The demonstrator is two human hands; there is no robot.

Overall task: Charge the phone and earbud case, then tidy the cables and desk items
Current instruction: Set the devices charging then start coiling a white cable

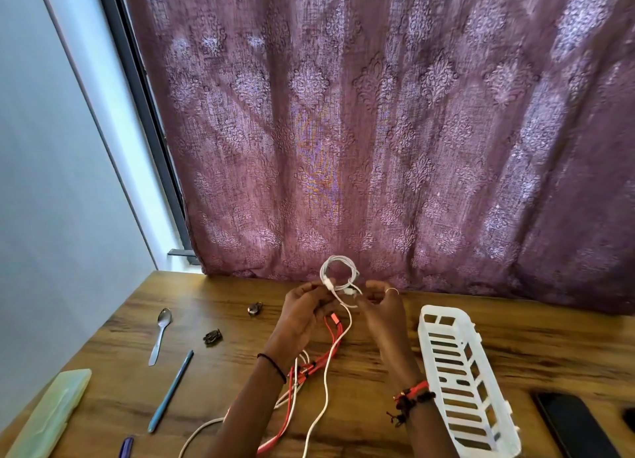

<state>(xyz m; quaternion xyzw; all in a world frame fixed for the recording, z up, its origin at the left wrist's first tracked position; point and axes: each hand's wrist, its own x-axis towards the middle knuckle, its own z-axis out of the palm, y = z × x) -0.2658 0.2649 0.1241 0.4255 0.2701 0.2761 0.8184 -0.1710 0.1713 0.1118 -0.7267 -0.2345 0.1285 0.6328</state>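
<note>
Coiling the white cable (pixel 338 278) above the wooden desk (pixel 220 323), just left of the white slotted basket (pixel 457 364) and well above its rim. Left hand (pixel 302 315) pinched on the coil at the connector side; right hand (pixel 386 311) closed on the loop's lower strand — hands close together, not touching. Loose tail hanging from the coil down to the desk, left of the basket, crossing the red cable (pixel 309 371) lying there. Light, soft and springy by the look of it: likely to unwind if the pinch relaxes. Best held where the turns overlap, never by the plug ends — strain there risks damage. Black phone (pixel 574 426) flat on the desk right of the basket. Blue pen (pixel 170 390), spoon (pixel 160 335) and pale green case (pixel 51 413) far left of the basket, not yet tidied.
</note>
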